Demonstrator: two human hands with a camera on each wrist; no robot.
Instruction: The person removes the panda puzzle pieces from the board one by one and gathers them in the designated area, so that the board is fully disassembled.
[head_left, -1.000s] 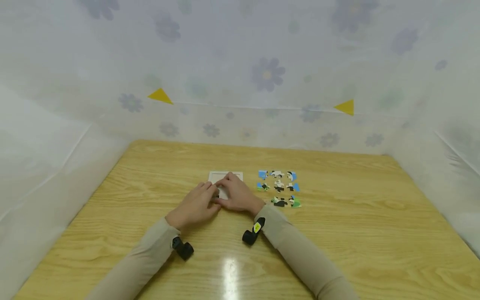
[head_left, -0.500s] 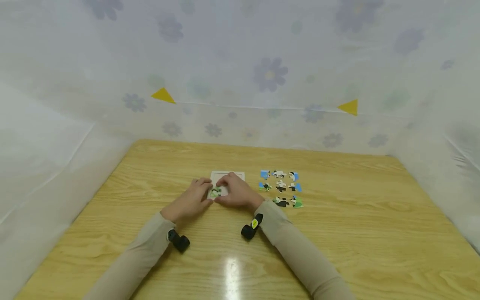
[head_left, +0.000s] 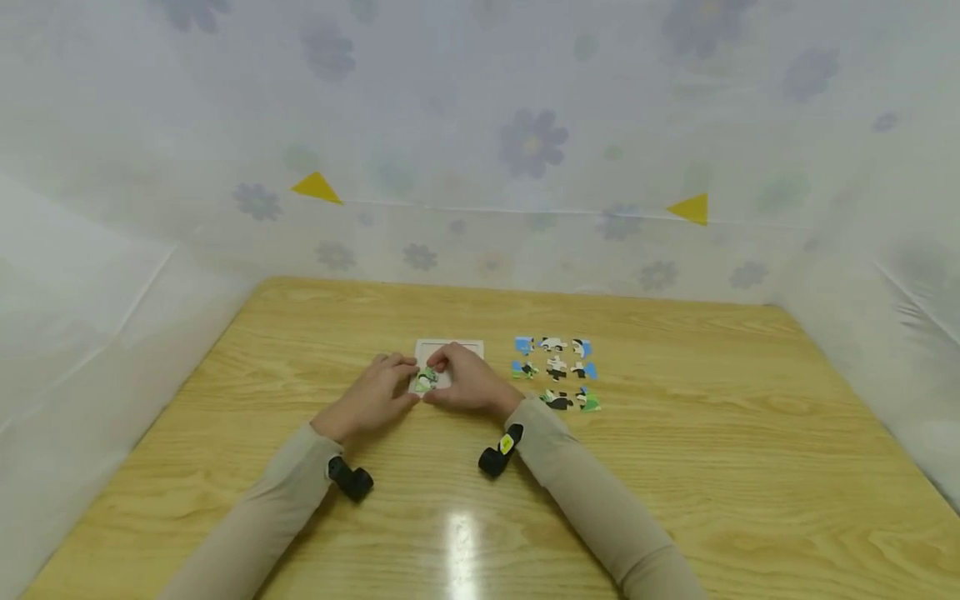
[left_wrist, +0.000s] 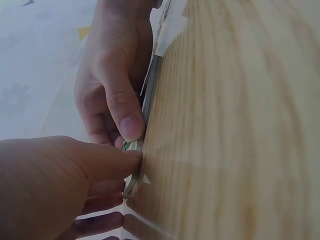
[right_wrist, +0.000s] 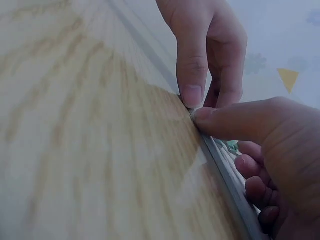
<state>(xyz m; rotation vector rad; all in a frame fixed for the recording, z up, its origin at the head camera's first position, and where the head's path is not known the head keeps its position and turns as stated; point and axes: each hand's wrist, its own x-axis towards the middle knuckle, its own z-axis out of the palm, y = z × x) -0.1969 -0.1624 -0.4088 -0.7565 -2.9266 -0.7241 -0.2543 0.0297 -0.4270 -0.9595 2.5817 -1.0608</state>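
A green-and-white jigsaw piece (head_left: 426,381) lies in the near left corner of a white puzzle tray (head_left: 468,342) in the head view. My right hand (head_left: 468,383) reaches over the tray, with that piece between its thumb and index fingertip. At the left corner, my left hand (head_left: 369,398) holds the tray, thumb at the near edge and fingers along the left side. Both thumbs nearly meet at the tray edge in the wrist views. Only a sliver of green piece (right_wrist: 232,146) shows in the right wrist view; the fingers hide the rest.
Several loose jigsaw pieces (head_left: 556,369) with panda-like black, white, blue and green parts lie in rows right of the tray. Pale flowered sheeting (head_left: 532,242) walls the wooden table (head_left: 712,433) at the back and sides.
Over the corner of the tray, my left hand has drawn back slightly left, uncovering the green piece. My right hand stays over it; the piece has turned a little. The loose pieces lie unmoved.
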